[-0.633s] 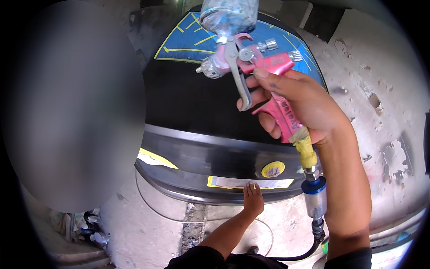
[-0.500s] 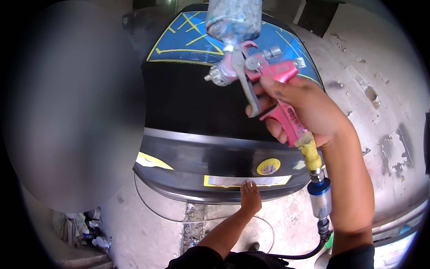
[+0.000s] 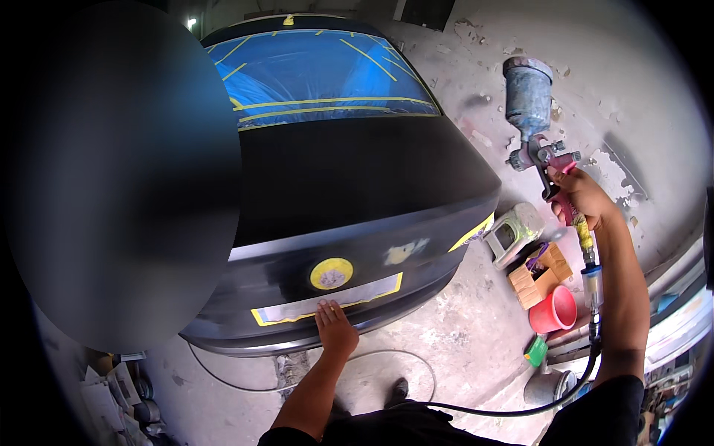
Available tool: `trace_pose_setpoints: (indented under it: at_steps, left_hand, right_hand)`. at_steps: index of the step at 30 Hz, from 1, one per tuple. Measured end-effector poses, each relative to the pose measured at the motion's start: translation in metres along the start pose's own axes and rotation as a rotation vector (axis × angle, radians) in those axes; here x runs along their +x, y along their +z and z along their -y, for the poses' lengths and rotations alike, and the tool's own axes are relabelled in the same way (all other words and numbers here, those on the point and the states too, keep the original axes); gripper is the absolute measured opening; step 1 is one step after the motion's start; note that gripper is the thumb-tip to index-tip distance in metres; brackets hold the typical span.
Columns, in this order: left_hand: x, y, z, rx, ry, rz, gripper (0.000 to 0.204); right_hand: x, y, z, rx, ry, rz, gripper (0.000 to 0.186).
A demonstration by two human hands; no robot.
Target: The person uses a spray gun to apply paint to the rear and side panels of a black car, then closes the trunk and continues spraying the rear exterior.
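Note:
My right hand (image 3: 584, 197) is wrapped round the handle of a pink spray gun (image 3: 537, 154), held up at the right. A grey, paint-stained cup (image 3: 529, 100) sits on top of the gun. Below the grip are yellow tape, a clear filter with a blue collar (image 3: 592, 282) and a black air hose (image 3: 520, 412). My left hand (image 3: 338, 331) reaches to the back of a dark car (image 3: 364, 178), its fingers stretched out against the lower edge of a taped paper strip (image 3: 335, 297). Above that strip is a round, yellow-masked badge (image 3: 331, 275). Blue film (image 3: 312, 74) with yellow tape covers the rear window.
On the right stand a stool (image 3: 517, 234), a cardboard box (image 3: 539, 276), a red bucket (image 3: 554, 310), a green container (image 3: 535, 351) and a paint can (image 3: 549, 386). The hose loops across the floor. A dark blurred shape (image 3: 119, 178) blocks the left side.
My right hand has carried the spray gun from in front of the car out to the right. The view has shifted right, showing the stool, box and bucket. My left hand stays at the masked strip.

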State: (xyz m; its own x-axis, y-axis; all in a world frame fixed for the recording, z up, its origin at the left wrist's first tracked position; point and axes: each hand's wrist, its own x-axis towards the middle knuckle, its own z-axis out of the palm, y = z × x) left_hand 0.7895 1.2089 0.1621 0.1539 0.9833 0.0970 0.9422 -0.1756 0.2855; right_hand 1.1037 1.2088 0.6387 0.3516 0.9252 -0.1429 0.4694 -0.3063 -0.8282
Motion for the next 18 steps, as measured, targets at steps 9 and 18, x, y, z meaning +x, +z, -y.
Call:
trace_pose_setpoints:
  at_steps: [9,18]
  left_hand:
    - [-0.002,0.008,0.001,-0.019,0.038,-0.091,0.081]
    - [-0.004,0.001,0.008,0.018,0.051,-0.069,0.085]
  right_hand:
    - [0.052,-0.104,-0.075,-0.079,-0.022,-0.223,0.023]
    - [-0.022,0.013,-0.024,0.014,-0.203,0.261,0.031]
